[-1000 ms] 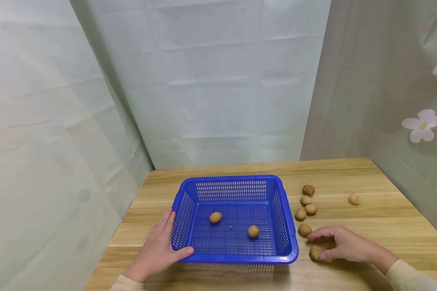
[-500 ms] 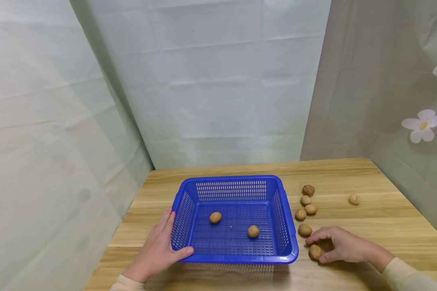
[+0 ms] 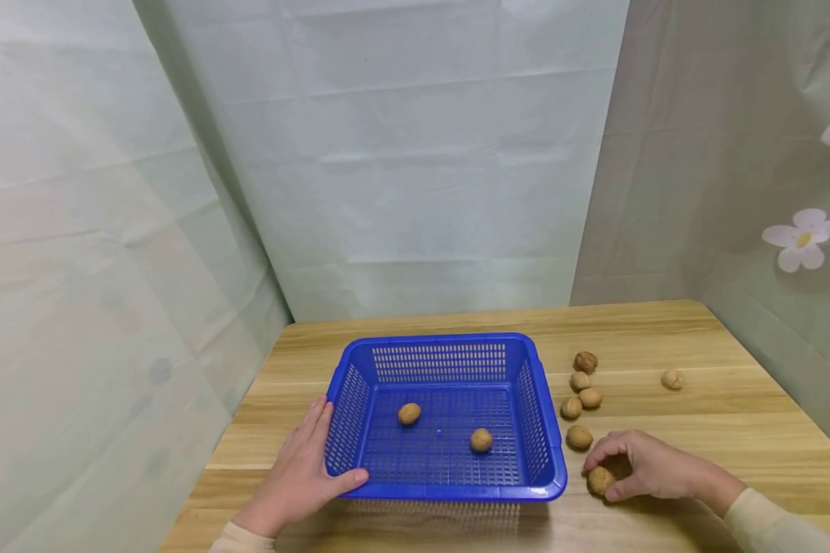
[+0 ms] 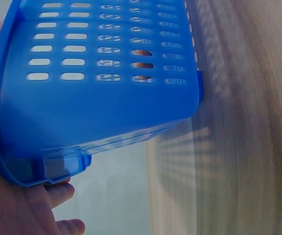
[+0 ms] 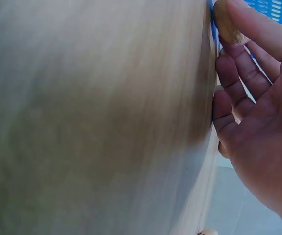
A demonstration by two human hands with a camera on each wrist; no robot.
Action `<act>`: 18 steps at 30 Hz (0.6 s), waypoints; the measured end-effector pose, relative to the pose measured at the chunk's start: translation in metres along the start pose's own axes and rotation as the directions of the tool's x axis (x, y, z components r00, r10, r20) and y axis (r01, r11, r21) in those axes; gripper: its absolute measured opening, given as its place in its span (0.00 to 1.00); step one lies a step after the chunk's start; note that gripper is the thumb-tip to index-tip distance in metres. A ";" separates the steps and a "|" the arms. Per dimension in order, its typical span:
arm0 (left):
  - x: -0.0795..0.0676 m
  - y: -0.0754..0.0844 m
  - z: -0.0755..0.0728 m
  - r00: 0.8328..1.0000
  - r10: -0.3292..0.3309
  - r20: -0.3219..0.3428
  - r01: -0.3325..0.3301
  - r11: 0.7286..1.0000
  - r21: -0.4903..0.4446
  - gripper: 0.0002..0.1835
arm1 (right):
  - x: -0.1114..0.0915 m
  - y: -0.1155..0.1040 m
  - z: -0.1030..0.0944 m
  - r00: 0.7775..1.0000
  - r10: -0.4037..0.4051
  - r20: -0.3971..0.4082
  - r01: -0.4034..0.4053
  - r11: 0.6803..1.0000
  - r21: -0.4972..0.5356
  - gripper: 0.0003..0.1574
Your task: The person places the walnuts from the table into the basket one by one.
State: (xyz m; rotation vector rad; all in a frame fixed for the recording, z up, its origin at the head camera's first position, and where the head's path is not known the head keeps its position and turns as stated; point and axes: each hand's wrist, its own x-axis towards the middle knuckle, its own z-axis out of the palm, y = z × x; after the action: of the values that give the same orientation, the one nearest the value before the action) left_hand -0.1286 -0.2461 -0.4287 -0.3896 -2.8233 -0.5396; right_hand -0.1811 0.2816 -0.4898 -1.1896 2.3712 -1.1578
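My left hand (image 3: 297, 475) rests on the near left corner of a blue plastic basket (image 3: 449, 491), its fingers straight along the left rim and its thumb lying over the front rim. Up close in the left wrist view, the basket's slotted wall (image 4: 96, 103) rises beside the palm. Two walnuts, a left one (image 3: 409, 414) and a right one (image 3: 480, 440), lie apart on the basket floor. Right of the basket, my right hand (image 3: 653, 466) pinches a walnut (image 3: 600, 481) between thumb and fingers, low over the table; the right wrist view shows this walnut (image 5: 227, 24) at the fingertips.
Just beyond the right hand lies another walnut (image 3: 579, 438). Several more, among them a dark one (image 3: 585, 362), form a loose row along the basket's right side. A pale walnut (image 3: 673, 379) sits farther right on the wooden table (image 3: 740, 415). Cloth curtains (image 3: 429, 192) enclose the table.
The fingers of my right hand have drawn from beside the neighbouring walnut in around the nearest one, which has shifted only slightly. My left hand and the basket have stayed put.
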 end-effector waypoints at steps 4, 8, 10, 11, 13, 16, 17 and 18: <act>0.001 -0.001 0.001 1.000 -0.007 0.006 0.007 1.000 0.003 0.62 | 0.000 -0.002 -0.002 1.000 0.001 -0.015 -0.001 1.000 0.013 0.20; 0.001 -0.002 0.002 1.000 -0.010 0.007 0.009 1.000 0.007 0.62 | 0.001 -0.008 -0.008 0.998 0.013 -0.063 -0.013 1.000 0.006 0.20; 0.001 -0.002 0.002 1.000 -0.010 0.005 0.010 1.000 0.004 0.62 | 0.002 -0.011 -0.012 0.995 0.033 -0.092 -0.035 0.999 -0.016 0.20; 0.001 -0.002 0.002 1.000 -0.011 0.005 0.011 1.000 0.002 0.62 | 0.002 -0.014 -0.015 0.994 0.044 -0.103 -0.048 0.998 -0.031 0.21; 0.001 -0.002 0.002 1.000 -0.012 0.005 0.012 1.000 0.000 0.62 | 0.003 -0.019 -0.021 0.989 0.081 -0.124 -0.090 0.994 -0.067 0.22; 0.001 -0.002 0.002 1.000 -0.012 0.005 0.012 1.000 0.003 0.62 | 0.006 -0.026 -0.030 0.980 0.130 -0.150 -0.144 0.986 -0.087 0.23; 0.001 -0.002 0.002 1.000 -0.012 0.005 0.012 1.000 0.004 0.62 | 0.007 -0.029 -0.033 0.977 0.141 -0.160 -0.157 0.983 -0.091 0.23; 0.001 -0.001 0.001 1.000 -0.012 0.005 0.012 1.000 0.004 0.62 | 0.009 -0.031 -0.036 0.975 0.148 -0.169 -0.164 0.982 -0.089 0.23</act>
State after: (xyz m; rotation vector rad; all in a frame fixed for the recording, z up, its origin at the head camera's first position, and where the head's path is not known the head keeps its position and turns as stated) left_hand -0.1300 -0.2466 -0.4301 -0.3741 -2.8332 -0.5368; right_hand -0.1877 0.2833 -0.4418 -0.9498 2.6195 -1.1328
